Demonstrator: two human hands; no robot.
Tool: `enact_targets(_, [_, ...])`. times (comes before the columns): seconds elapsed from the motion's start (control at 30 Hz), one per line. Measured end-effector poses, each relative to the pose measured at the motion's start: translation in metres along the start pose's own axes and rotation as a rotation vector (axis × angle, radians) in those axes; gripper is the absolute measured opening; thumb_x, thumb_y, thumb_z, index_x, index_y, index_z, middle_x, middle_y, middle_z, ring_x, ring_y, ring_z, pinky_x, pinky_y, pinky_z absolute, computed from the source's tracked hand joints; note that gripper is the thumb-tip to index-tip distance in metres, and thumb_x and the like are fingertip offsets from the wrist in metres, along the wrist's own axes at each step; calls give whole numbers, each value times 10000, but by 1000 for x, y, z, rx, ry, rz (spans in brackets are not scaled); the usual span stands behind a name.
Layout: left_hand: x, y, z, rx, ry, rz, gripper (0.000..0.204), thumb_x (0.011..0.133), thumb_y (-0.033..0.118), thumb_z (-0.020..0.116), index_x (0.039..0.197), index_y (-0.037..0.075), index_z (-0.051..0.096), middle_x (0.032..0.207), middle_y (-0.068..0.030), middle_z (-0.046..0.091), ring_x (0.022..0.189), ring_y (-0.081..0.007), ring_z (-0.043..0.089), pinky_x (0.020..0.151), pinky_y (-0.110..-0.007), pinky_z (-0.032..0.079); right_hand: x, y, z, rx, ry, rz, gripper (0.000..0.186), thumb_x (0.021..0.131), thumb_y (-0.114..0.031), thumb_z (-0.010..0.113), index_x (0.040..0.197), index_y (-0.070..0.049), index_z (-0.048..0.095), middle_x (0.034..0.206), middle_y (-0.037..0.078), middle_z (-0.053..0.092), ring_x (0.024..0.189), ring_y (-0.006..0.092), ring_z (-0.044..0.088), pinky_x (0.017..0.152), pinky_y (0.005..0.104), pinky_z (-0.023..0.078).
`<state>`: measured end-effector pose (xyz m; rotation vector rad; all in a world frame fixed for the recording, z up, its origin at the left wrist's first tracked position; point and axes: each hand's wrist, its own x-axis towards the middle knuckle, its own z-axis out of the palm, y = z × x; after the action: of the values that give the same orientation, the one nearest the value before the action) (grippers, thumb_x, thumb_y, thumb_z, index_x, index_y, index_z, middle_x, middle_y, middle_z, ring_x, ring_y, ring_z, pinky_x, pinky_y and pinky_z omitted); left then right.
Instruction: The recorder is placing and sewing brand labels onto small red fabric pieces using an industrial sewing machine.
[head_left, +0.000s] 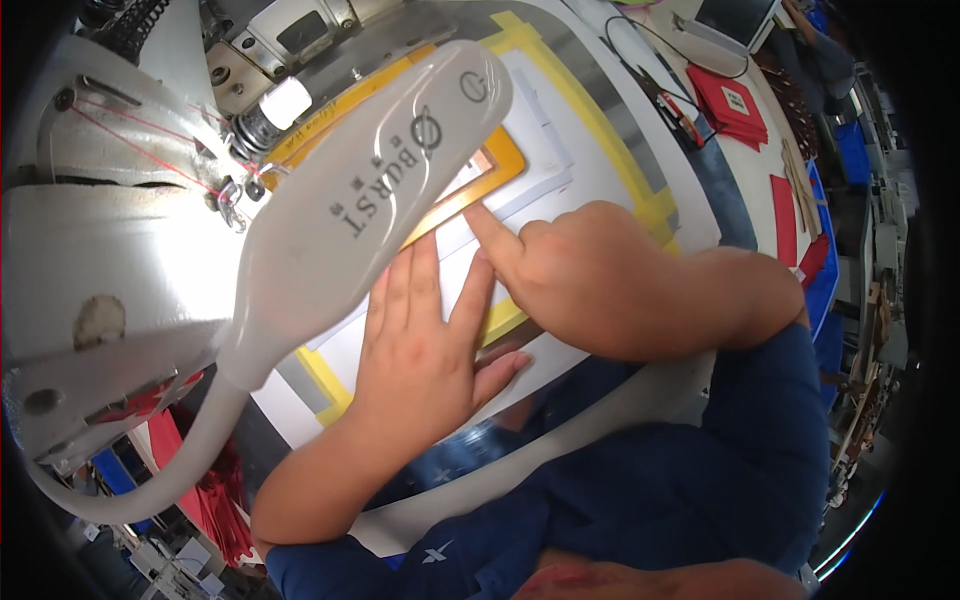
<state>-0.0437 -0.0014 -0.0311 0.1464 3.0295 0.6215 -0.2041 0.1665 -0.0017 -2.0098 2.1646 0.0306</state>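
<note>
My left hand (415, 345) lies flat with its fingers spread over white paper (520, 215). Its fingertips meet the near edge of a flat orange-yellow frame (497, 178). My right hand (575, 270) has the index finger stretched out, its tip touching the same edge farther right. The other right-hand fingers are curled under, and I see nothing held in them. A pale grey lamp head (370, 190) hangs above the frame and hides much of it. To the left, red thread (145, 147) runs down to the sewing machine's needle area (235, 200).
Yellow tape (615, 150) borders the paper on the work surface. The lamp's bent neck (200, 465) curves along the left. Red pieces (725, 105), a dark cable (655, 50) and a blue bin (826, 265) are on the right; red fabric (205, 490) hangs lower left.
</note>
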Motion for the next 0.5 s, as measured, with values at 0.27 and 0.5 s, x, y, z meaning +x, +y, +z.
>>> enact_targets(0.27, [5, 1, 1, -31, 40, -5, 932, 849, 486, 857, 1590, 59, 485, 1563, -382, 395, 1421, -560, 424, 1227, -600, 307, 1, -5, -3, 96, -64, 167, 596, 990, -224, 676, 1435, 152, 552, 638, 100, 649, 542, 240, 668, 478, 378, 497])
enact_targets(0.5, [4, -3, -3, -23, 40, 5, 931, 837, 500, 862, 1576, 62, 502, 1545, -366, 417, 1405, -540, 448, 1202, -583, 337, -8, 5, -10, 115, 10, 72, 672, 831, -151, 752, 1370, 198, 551, 735, 128, 698, 679, 250, 738, 552, 376, 531])
